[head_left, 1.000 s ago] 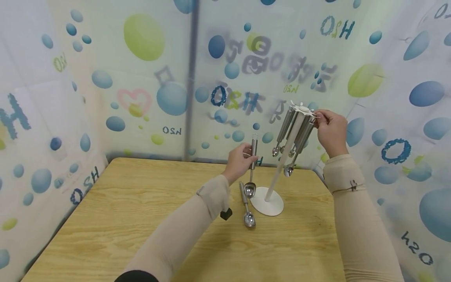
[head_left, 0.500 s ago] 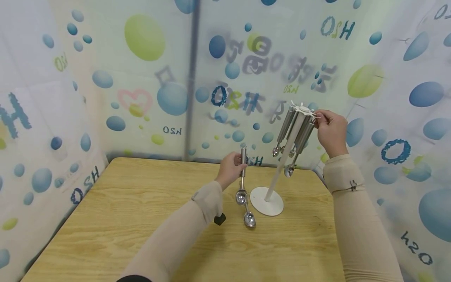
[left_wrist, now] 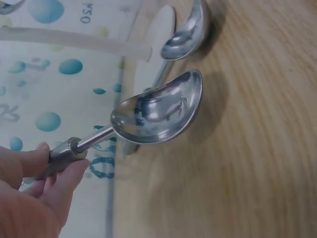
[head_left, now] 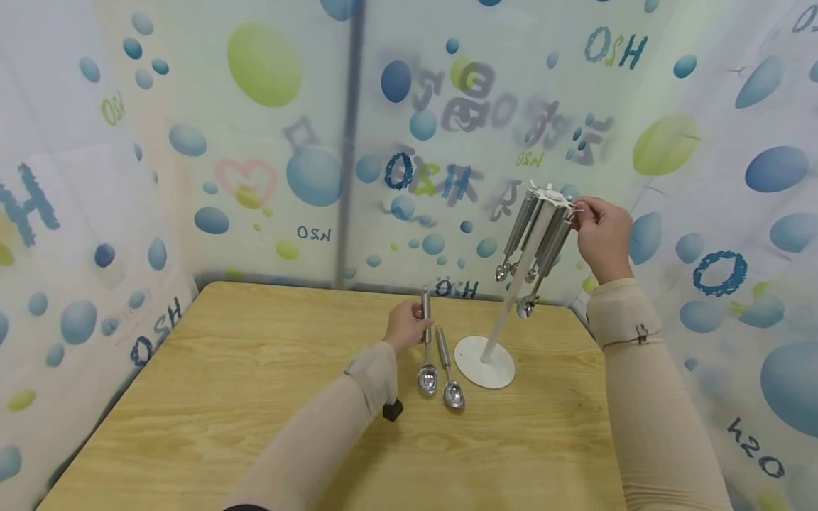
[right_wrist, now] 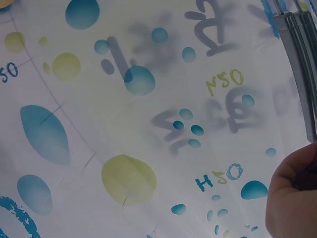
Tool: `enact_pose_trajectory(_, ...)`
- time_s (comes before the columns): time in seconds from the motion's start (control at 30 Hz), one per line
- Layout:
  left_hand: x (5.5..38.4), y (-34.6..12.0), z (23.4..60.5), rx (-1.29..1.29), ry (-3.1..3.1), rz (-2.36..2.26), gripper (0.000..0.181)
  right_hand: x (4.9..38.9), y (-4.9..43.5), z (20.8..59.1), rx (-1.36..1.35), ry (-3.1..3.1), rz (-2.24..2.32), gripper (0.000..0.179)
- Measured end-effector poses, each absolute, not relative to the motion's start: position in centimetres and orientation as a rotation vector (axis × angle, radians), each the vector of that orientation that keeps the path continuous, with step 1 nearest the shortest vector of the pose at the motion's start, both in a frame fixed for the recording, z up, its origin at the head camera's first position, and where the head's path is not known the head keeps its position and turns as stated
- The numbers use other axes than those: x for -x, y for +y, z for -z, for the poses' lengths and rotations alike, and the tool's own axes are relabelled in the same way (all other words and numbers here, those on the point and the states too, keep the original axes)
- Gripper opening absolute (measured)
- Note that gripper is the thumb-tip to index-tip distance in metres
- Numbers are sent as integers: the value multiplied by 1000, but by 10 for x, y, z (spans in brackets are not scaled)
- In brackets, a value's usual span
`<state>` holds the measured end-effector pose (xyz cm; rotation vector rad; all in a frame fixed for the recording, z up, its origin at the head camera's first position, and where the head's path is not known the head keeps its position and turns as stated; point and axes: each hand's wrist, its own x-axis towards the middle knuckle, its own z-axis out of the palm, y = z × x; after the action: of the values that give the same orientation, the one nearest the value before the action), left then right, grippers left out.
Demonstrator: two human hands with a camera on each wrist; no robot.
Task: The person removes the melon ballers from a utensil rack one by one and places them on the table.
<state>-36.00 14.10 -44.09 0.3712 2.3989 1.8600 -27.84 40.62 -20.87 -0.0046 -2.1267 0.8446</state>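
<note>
My left hand [head_left: 404,328] grips the steel handle of an ice cream scoop [head_left: 427,380], its oval bowl hanging low. In the left wrist view the scoop's bowl [left_wrist: 161,111] casts a shadow on the wood. Just right of it, a second ice cream scoop [head_left: 453,394] lies on the table with its bowl toward me. A white utensil stand [head_left: 483,363] rises behind, several steel-handled utensils [head_left: 551,245] hanging from its hooked top. At that top's right edge, my right hand [head_left: 603,238] pinches a hook with thumb and forefinger. The right wrist view catches hanging handles [right_wrist: 299,69] beside the fingers.
The wooden table [head_left: 268,369] ends at a printed curtain [head_left: 307,234] that closes in the back and both sides. A small black block [head_left: 393,410] shows under the left cuff.
My left hand has moved left and down with the ice cream scoop, away from the stand, passing over the lying one. The right hand stays at the stand's top.
</note>
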Motion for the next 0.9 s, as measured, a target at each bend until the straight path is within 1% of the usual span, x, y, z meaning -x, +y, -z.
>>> enact_pose_trajectory(0.17,360,141,456,-293,2338,-1836,26,278,406,209,22,-2129,-837,32)
enact_pose_trajectory(0.33,362,140,469,-159,2319,-1779,20,279,406,209,22,-2127,-822,32)
enact_pose_trajectory(0.5,365,138,477,-75,2293,-1714,19,280,406,208,5,-2114,-818,31)
enact_pose_trajectory(0.67,365,137,481,-69,2272,-1685,21,280,406,207,8,-2113,-813,30)
enact_pose_trajectory(0.9,357,143,486,-108,2358,-1633,14,280,404,207,14,-2109,-809,29)
